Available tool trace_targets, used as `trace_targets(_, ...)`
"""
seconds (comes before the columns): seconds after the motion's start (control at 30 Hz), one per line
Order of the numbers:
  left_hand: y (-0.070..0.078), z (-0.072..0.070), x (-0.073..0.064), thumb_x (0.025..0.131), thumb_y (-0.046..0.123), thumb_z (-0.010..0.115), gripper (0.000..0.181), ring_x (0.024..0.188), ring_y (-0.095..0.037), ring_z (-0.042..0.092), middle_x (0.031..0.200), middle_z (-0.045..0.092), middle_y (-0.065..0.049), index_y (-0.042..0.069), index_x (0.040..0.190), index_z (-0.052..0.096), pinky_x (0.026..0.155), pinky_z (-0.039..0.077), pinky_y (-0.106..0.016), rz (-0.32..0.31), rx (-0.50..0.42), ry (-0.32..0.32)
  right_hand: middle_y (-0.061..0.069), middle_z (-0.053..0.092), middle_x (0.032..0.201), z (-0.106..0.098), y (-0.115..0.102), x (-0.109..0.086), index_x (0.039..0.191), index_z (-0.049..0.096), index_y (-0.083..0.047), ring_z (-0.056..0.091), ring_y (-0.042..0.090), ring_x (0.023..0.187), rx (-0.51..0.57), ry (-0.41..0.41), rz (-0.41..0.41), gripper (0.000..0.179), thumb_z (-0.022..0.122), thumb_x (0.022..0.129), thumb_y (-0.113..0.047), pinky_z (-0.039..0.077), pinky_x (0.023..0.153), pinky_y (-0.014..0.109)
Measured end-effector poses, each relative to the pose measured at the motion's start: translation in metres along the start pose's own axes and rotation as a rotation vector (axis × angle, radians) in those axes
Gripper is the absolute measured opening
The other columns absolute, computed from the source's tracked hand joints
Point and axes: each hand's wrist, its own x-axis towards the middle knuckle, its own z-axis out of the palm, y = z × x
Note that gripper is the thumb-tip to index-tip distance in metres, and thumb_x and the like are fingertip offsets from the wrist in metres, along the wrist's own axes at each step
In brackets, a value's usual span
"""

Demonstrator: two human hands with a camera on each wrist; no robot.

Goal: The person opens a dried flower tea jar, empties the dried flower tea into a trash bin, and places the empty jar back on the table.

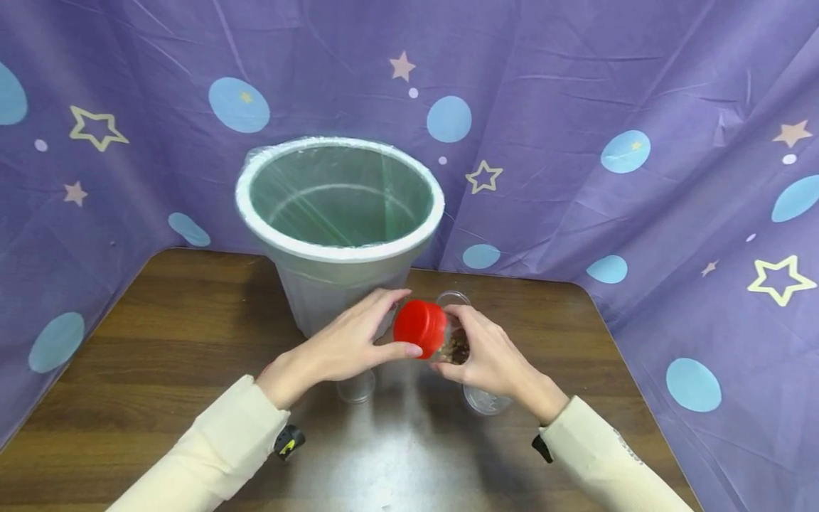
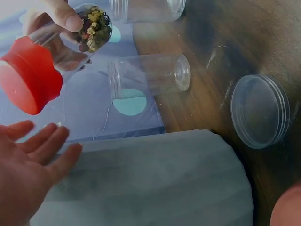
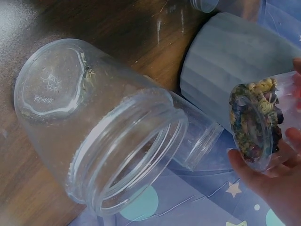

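Observation:
My right hand grips a clear jar by its sides and holds it tilted above the table. Dried flowers and bits in brown, yellow and dark red lie at its bottom end. A red scalloped lid caps the other end and points toward my left hand. In the left wrist view the left fingers are spread, with a gap between them and the red lid. The right fingertips curl around the jar near its base.
A large open clear jar stands below the right hand; a slimmer clear jar is beyond it. A round clear container sits by the grey bin, which has a plastic liner. A purple curtain hangs behind the wooden table.

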Motion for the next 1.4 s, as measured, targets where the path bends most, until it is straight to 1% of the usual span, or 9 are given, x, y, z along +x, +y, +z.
trace_targets(0.1,-0.002,-0.001,-0.001,0.077,0.059,0.076,0.099,0.137,-0.016,0.046,0.152,0.04,0.005,0.028,0.155,0.025,0.108,0.045,-0.047,0.069,-0.006,-0.019,0.004,0.065,0.115,-0.001,0.001,0.0,0.129,0.051,-0.008,0.064,0.017,0.098,0.006,-0.009,0.001,0.074,0.086,0.068,-0.034,0.056,0.083,0.037)
trace_targets(0.2,-0.003,-0.003,-0.002,0.072,0.052,0.083,0.105,0.138,-0.015,0.046,0.157,0.032,0.008,0.037,0.155,0.021,0.106,0.047,-0.045,0.185,0.031,-0.023,0.002,0.065,0.115,-0.003,0.003,-0.001,0.129,0.052,-0.009,0.064,0.016,0.098,0.009,-0.022,-0.001,0.074,0.086,0.069,-0.034,0.056,0.084,0.037)
trace_targets(0.37,-0.004,-0.003,-0.002,0.074,0.028,0.087,0.09,0.135,-0.021,0.051,0.158,0.034,0.002,0.034,0.149,0.039,0.097,0.054,-0.041,0.378,0.138,0.024,-0.001,0.064,0.114,-0.005,0.006,0.0,0.128,0.053,-0.012,0.063,0.013,0.098,0.012,-0.053,-0.002,0.07,0.085,0.07,-0.035,0.055,0.084,0.035)
trace_targets(0.53,-0.004,-0.001,0.004,0.077,0.013,0.084,0.069,0.125,-0.021,0.059,0.145,0.051,-0.004,0.024,0.138,0.054,0.096,0.055,-0.036,0.461,0.182,0.091,0.0,0.065,0.111,-0.007,0.006,0.001,0.128,0.053,-0.011,0.063,0.013,0.096,0.005,-0.065,-0.011,0.07,0.084,0.07,-0.036,0.055,0.084,0.036)
trace_targets(0.6,-0.004,0.0,0.005,0.077,0.014,0.084,0.066,0.121,-0.02,0.062,0.14,0.056,-0.005,0.021,0.136,0.057,0.096,0.055,-0.036,0.45,0.174,0.101,0.001,0.066,0.111,-0.007,0.006,0.001,0.128,0.054,-0.01,0.063,0.013,0.096,-0.007,-0.061,-0.022,0.07,0.084,0.071,-0.036,0.056,0.083,0.036)
trace_targets(0.87,-0.004,0.005,0.001,0.076,0.027,0.085,0.071,0.111,-0.015,0.065,0.126,0.063,-0.001,0.016,0.139,0.054,0.093,0.056,-0.035,0.31,0.062,0.09,0.005,0.067,0.114,0.0,0.004,-0.002,0.128,0.054,-0.008,0.066,0.017,0.096,-0.066,-0.023,-0.041,0.073,0.086,0.069,-0.038,0.057,0.079,0.035)
trace_targets(1.0,-0.002,0.008,0.001,0.077,0.035,0.083,0.072,0.101,-0.012,0.066,0.119,0.065,0.001,0.018,0.141,0.053,0.087,0.057,-0.033,0.198,0.018,0.079,0.004,0.067,0.115,0.001,0.003,-0.003,0.128,0.055,-0.009,0.065,0.018,0.098,-0.084,-0.003,-0.028,0.074,0.087,0.068,-0.038,0.057,0.08,0.037)
trace_targets(1.1,-0.001,0.011,0.001,0.079,0.041,0.08,0.071,0.096,-0.011,0.065,0.116,0.066,0.002,0.018,0.14,0.053,0.084,0.057,-0.031,0.119,0.019,0.083,0.005,0.067,0.115,0.002,0.003,-0.003,0.128,0.055,-0.009,0.065,0.018,0.099,-0.089,0.0,-0.016,0.074,0.087,0.068,-0.038,0.057,0.08,0.038)
trace_targets(1.4,0.007,0.019,0.006,0.086,0.054,0.069,0.06,0.078,-0.01,0.063,0.101,0.07,0.002,0.017,0.132,0.057,0.072,0.053,-0.03,-0.059,0.048,0.161,0.007,0.067,0.117,0.003,0.002,-0.001,0.127,0.055,-0.009,0.065,0.019,0.1,-0.082,0.019,-0.003,0.072,0.087,0.069,-0.037,0.057,0.081,0.04)
